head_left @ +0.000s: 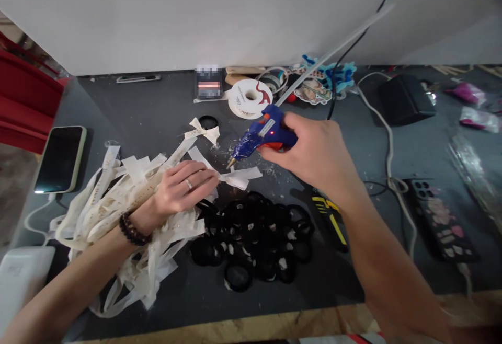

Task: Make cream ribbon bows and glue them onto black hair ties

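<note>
My right hand (314, 145) is wrapped round a blue glue gun (254, 137), a long clear glue stick (333, 54) standing out of its back. The metal nozzle points down at a white ribbon bow (237, 178), which my left hand (188, 184) pinches by its left end. I cannot tell whether the nozzle touches the ribbon. Below the bow lies a heap of black hair ties (254, 229), several with white bits on them. Under my left wrist spreads a pile of cut cream ribbons (113, 197). Farther back sits a hair tie with a bow (204, 130).
A ribbon spool (250, 98) stands near the wall, beside a small dark box (208, 82). At the left are a phone (60, 158) and a white power bank (25, 268). Yellow-and-black cutters (331, 221) lie under my right forearm, with a second phone (443, 218) and cables farther right.
</note>
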Motion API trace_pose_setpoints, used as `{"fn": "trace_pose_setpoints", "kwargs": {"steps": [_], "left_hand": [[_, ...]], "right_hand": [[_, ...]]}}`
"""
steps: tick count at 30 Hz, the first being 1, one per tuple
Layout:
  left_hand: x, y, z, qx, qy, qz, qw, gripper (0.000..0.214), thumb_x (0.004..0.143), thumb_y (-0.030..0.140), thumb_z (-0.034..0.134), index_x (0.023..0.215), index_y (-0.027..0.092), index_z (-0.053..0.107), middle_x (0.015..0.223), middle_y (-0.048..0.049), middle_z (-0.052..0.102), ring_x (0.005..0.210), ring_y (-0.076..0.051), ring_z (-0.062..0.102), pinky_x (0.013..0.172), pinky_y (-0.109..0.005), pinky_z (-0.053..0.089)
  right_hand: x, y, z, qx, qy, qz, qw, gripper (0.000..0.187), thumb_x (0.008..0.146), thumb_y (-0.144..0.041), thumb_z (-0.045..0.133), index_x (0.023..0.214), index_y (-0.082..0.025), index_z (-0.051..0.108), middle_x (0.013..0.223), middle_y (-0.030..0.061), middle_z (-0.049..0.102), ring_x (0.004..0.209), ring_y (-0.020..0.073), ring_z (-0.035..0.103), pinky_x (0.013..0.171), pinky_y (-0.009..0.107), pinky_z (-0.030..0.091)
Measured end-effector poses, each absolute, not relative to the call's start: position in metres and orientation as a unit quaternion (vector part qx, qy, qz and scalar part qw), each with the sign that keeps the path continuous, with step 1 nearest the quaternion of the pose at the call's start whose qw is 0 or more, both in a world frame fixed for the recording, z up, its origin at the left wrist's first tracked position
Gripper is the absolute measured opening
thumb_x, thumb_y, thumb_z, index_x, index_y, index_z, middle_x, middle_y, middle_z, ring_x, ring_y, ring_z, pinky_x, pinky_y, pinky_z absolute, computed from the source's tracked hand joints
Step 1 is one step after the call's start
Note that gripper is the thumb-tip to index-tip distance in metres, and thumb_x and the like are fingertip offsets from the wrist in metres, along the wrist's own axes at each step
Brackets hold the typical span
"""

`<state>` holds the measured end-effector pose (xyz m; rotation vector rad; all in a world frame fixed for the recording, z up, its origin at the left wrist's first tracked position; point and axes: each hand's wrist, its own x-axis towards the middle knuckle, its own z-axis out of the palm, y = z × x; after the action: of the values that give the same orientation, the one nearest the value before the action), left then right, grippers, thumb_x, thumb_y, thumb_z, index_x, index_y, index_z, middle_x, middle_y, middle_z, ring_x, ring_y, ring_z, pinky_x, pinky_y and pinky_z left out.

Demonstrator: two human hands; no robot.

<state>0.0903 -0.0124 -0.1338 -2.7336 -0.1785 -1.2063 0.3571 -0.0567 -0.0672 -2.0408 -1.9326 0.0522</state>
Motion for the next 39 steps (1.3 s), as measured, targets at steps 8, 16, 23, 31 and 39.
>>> {"fn": "trace_pose_setpoints", "kwargs": {"steps": [8, 16, 23, 31, 39], "left_hand": [[0.089, -0.013, -0.139, -0.908, -0.065, -0.407, 0.077, 0.007, 0.093, 0.010, 0.072, 0.097, 0.015, 0.070, 0.092, -0.0059, 0.081, 0.084, -0.019, 0.078, 0.071, -0.031, 0.067], [0.089, -0.013, -0.142, -0.907, -0.041, -0.414, 0.070, 0.013, 0.088, 0.007, 0.077, 0.100, 0.009, 0.072, 0.091, -0.0110, 0.082, 0.083, -0.022, 0.079, 0.073, -0.033, 0.068], [0.086, -0.016, -0.141, -0.917, -0.068, -0.392, 0.039, 0.012, 0.095, 0.010, 0.069, 0.106, 0.013, 0.069, 0.096, -0.0095, 0.082, 0.087, -0.021, 0.080, 0.078, -0.034, 0.068], [0.086, -0.016, -0.141, -0.916, -0.071, -0.393, 0.039, 0.015, 0.094, 0.009, 0.071, 0.107, 0.013, 0.067, 0.096, -0.0087, 0.081, 0.087, -0.020, 0.079, 0.078, -0.034, 0.068], [0.087, -0.015, -0.143, -0.914, -0.067, -0.397, 0.036, 0.014, 0.095, 0.009, 0.069, 0.108, 0.014, 0.067, 0.095, -0.0083, 0.081, 0.086, -0.020, 0.079, 0.077, -0.034, 0.069]], "right_hand": [[0.353, -0.058, -0.076, -0.706, -0.695, -0.059, 0.124, 0.017, 0.074, -0.030, 0.073, 0.077, -0.022, 0.058, 0.060, 0.0011, 0.062, 0.056, 0.0191, 0.055, 0.057, 0.030, 0.031], [0.350, -0.059, -0.078, -0.715, -0.688, -0.061, 0.103, 0.011, 0.076, -0.028, 0.070, 0.078, -0.021, 0.062, 0.062, 0.0034, 0.066, 0.056, 0.0196, 0.057, 0.057, 0.030, 0.030], [0.347, -0.061, -0.077, -0.716, -0.692, -0.042, 0.083, 0.013, 0.077, -0.029, 0.073, 0.084, -0.020, 0.067, 0.065, 0.0048, 0.070, 0.058, 0.0214, 0.060, 0.058, 0.030, 0.031], [0.343, -0.062, -0.076, -0.714, -0.695, -0.040, 0.078, 0.013, 0.077, -0.027, 0.075, 0.086, -0.018, 0.070, 0.069, 0.0071, 0.073, 0.061, 0.0223, 0.063, 0.059, 0.031, 0.031], [0.344, -0.063, -0.070, -0.713, -0.695, -0.023, 0.087, 0.007, 0.080, -0.027, 0.072, 0.081, -0.022, 0.068, 0.062, 0.0029, 0.068, 0.056, 0.0206, 0.058, 0.058, 0.032, 0.030]]}}
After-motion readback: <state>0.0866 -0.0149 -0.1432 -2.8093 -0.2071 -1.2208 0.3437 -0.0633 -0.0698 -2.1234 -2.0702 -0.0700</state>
